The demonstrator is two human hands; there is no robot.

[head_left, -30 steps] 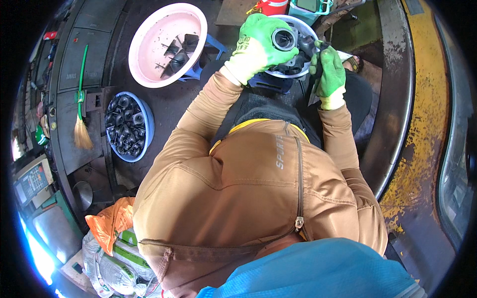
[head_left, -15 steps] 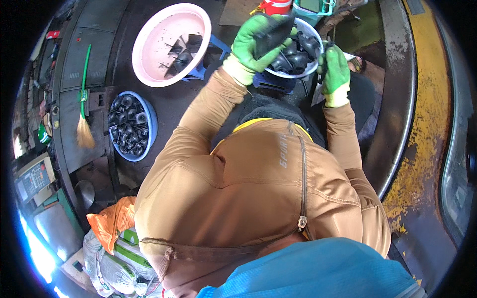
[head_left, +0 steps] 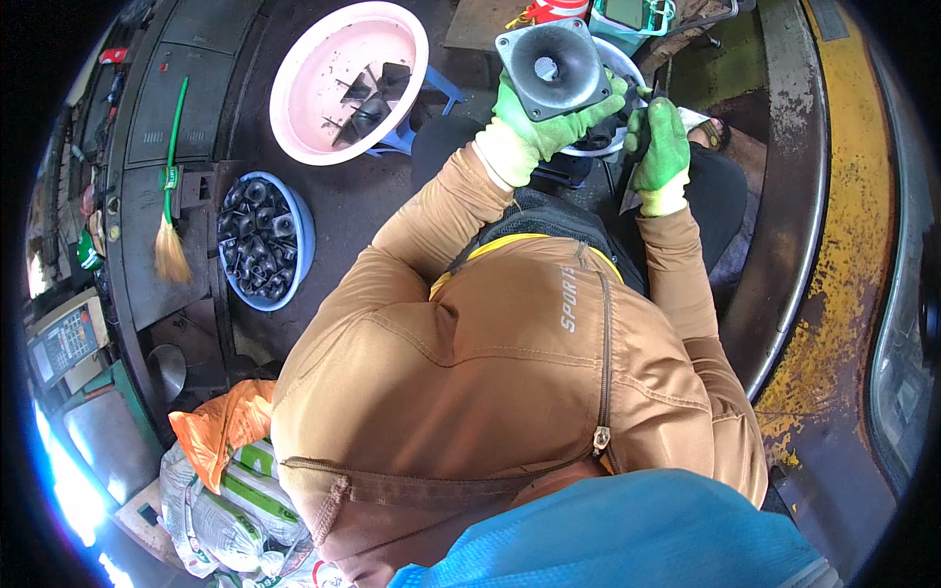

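My left hand (head_left: 534, 127), in a green and pale yellow glove, grips a black horn (head_left: 554, 67) by its underside. The horn's square flange, with a hole at each corner and a round opening in the middle, faces up. My right hand (head_left: 662, 145), gloved alike, is closed round a slim dark tool (head_left: 644, 125) just right of the horn; its exact kind is not clear. Beneath the hands, a white-rimmed basin (head_left: 627, 67) of black parts is partly covered by the horn and my left hand.
A pink basin (head_left: 299, 98) holding a few black finned pieces rests on a blue stool (head_left: 397, 137). Left of me stands a blue tub (head_left: 302, 245) of black horns, near a green-handled broom (head_left: 172, 211). A yellow, worn metal edge (head_left: 848, 196) runs along my right.
My left hand has turned the horn from edge-on to flange up and moved it slightly right. My right hand keeps its hold, nearly in place.
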